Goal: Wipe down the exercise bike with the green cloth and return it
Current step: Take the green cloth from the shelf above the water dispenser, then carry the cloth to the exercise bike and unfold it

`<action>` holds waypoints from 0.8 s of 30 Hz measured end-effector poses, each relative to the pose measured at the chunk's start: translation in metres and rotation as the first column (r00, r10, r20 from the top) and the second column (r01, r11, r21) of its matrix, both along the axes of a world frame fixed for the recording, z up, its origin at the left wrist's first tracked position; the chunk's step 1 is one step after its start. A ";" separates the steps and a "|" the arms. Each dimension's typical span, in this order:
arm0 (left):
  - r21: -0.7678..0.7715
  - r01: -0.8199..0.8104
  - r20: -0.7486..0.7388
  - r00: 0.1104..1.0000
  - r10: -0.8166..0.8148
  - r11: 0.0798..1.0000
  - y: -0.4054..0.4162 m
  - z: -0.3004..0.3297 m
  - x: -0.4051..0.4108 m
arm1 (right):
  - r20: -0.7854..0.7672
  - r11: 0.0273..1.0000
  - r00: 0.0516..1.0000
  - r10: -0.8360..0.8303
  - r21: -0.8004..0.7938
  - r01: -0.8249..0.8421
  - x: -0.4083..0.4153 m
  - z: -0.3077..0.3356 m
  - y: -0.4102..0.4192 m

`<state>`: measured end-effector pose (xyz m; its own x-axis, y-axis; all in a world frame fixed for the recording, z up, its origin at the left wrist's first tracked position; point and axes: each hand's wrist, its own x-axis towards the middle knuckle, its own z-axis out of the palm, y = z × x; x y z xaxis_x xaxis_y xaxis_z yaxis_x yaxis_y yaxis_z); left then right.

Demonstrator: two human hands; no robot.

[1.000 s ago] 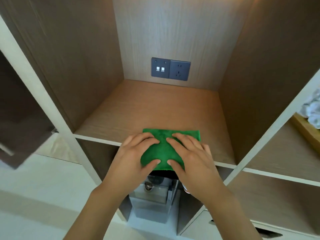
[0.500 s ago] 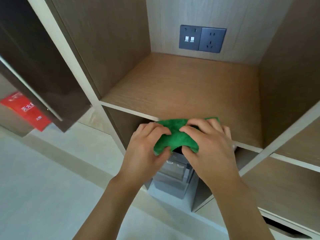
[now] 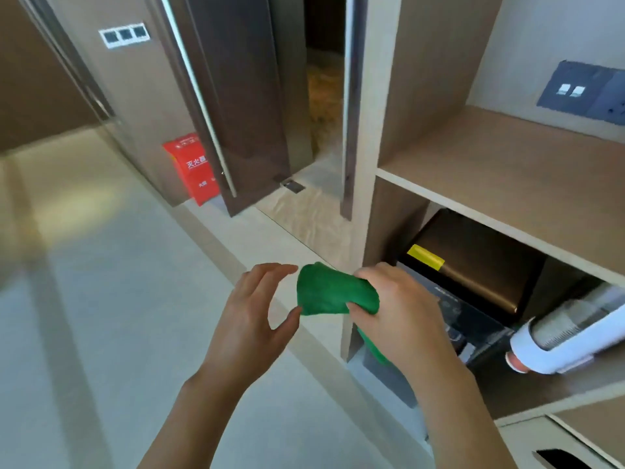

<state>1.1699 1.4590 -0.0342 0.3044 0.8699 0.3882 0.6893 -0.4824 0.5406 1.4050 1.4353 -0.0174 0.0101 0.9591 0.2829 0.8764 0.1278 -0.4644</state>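
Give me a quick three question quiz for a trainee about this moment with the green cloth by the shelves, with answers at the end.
1. Multiple choice: which hand grips the green cloth? A) left hand only B) right hand C) neither
2. True or false: the cloth lies flat on the wooden shelf.
3. Fill in: the box standing on the floor by the dark door is coloured ____.

Key:
1. B. The right hand curls round the cloth; the left hand is beside it, fingers relaxed, thumb at its edge.
2. False. It is held in the air, in front of the shelving.
3. Red: the red box.
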 end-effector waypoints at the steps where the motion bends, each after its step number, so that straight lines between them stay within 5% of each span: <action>1: -0.002 -0.040 -0.004 0.999 0.040 0.999 -0.007 -0.001 -0.026 | 0.002 1.000 1.000 0.018 -0.004 -0.017 -0.021 -0.001 0.001; 14: -0.093 -0.452 0.003 0.891 0.455 0.887 -0.130 -0.007 -0.328 | 0.055 0.952 0.950 0.306 -0.015 -0.306 -0.312 -0.010 -0.029; 24: -0.056 -0.718 -0.019 0.695 0.718 0.694 -0.234 0.007 -0.475 | 0.087 0.840 0.839 0.538 0.029 -0.542 -0.483 0.020 -0.067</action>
